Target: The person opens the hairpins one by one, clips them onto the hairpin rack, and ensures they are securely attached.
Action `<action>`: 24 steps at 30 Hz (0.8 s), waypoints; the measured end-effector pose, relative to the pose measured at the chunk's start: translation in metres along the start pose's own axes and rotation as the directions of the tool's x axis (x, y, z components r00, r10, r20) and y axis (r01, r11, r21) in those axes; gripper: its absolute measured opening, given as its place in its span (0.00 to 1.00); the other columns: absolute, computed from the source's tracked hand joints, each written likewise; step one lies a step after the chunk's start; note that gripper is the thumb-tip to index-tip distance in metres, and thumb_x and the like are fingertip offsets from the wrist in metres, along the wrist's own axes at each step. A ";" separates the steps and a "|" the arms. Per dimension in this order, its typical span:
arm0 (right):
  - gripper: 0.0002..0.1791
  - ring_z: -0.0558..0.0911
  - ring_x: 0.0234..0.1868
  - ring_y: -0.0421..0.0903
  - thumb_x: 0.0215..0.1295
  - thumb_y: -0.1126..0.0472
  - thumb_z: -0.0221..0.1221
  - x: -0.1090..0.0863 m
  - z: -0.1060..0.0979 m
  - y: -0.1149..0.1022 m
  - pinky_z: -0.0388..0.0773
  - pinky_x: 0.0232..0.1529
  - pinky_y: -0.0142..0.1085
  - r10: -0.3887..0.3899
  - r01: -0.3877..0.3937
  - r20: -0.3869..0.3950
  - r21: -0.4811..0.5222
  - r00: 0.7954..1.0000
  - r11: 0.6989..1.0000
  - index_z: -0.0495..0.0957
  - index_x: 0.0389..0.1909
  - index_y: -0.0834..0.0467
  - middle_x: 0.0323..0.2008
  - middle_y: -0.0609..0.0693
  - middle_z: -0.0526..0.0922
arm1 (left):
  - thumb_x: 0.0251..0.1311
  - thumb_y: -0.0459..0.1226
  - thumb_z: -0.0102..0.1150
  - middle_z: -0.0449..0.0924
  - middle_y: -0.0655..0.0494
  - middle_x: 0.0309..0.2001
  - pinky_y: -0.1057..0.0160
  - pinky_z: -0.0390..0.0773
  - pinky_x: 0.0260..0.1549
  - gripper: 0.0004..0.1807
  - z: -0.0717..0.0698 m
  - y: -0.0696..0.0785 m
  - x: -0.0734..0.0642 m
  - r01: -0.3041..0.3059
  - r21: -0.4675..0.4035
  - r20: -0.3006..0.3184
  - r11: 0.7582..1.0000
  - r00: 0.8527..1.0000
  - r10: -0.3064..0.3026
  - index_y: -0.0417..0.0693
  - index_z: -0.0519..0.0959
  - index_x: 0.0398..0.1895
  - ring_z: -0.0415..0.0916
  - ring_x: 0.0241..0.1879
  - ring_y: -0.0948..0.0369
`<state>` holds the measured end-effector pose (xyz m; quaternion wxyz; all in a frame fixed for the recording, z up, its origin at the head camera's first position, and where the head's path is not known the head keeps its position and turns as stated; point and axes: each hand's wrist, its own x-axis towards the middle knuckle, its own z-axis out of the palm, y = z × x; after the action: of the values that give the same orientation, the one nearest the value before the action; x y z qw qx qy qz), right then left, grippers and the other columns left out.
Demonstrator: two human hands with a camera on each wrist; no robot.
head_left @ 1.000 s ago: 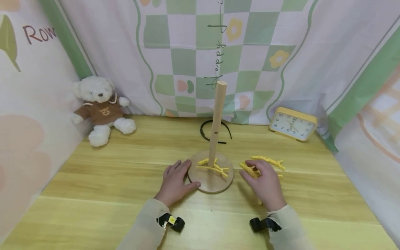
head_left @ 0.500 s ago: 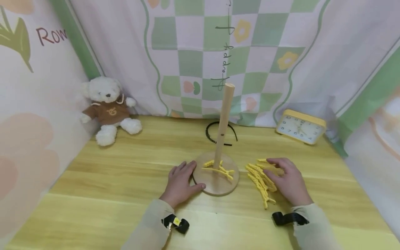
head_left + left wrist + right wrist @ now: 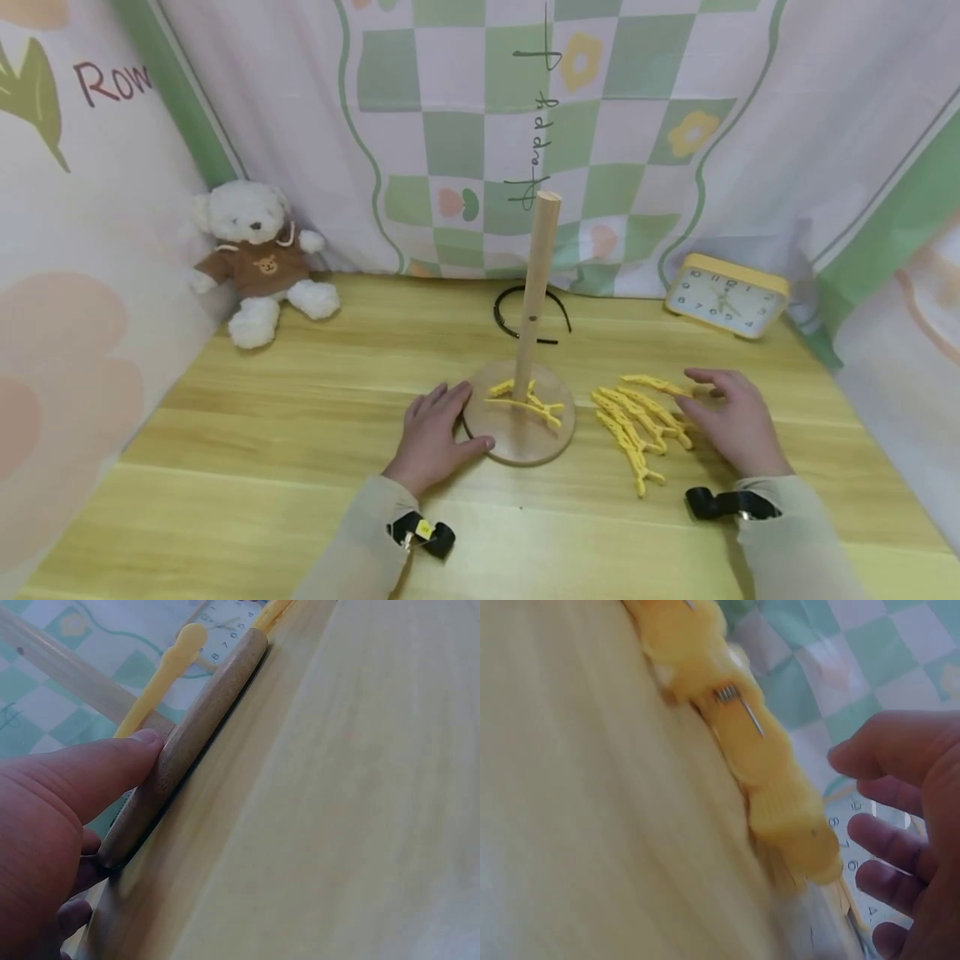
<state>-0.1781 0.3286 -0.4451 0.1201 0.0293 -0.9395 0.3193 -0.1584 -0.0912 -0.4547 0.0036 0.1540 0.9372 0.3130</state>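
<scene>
A wooden stand, a round base (image 3: 525, 450) with an upright dowel (image 3: 542, 250), is on the table. My left hand (image 3: 435, 437) holds the edge of the base, thumb on the near side and fingers along the left. Two yellow alligator hair clips (image 3: 525, 404) lie on the base by the dowel. To the right, several more yellow hair clips (image 3: 630, 417) lie fanned out on the tabletop. Beside them my right hand (image 3: 738, 421) has thumb and fingers parted with nothing between them. One clip (image 3: 769, 750), its metal spring showing, lies in front of these fingers in the right wrist view.
Behind the stand lies a black headband (image 3: 498, 312). A yellow clock (image 3: 727, 296) stands at the back right, and a white plush bear (image 3: 255, 262) sits at the back left. A checked curtain (image 3: 450, 75) hangs behind the table.
My right hand has moved right, off the hair clips, leaving them fanned out on the table where they were bunched under its fingers. The left hand keeps its place at the base.
</scene>
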 end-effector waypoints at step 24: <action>0.29 0.74 0.35 0.31 0.65 0.47 0.66 -0.006 -0.003 0.010 0.72 0.35 0.29 0.176 -0.175 -0.022 0.058 0.984 0.983 0.77 0.60 0.62 0.48 0.61 0.83 | 0.57 0.59 0.67 0.61 0.51 0.75 0.40 0.41 0.74 0.49 0.002 -0.004 0.001 0.001 0.004 0.004 1.000 1.000 -0.001 0.45 0.62 0.76 0.51 0.76 0.46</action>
<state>-0.1726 0.3377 -0.4504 0.1035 -0.0546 -0.9275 0.3551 -0.1599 -0.0926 -0.4582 0.0053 0.1542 0.9378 0.3109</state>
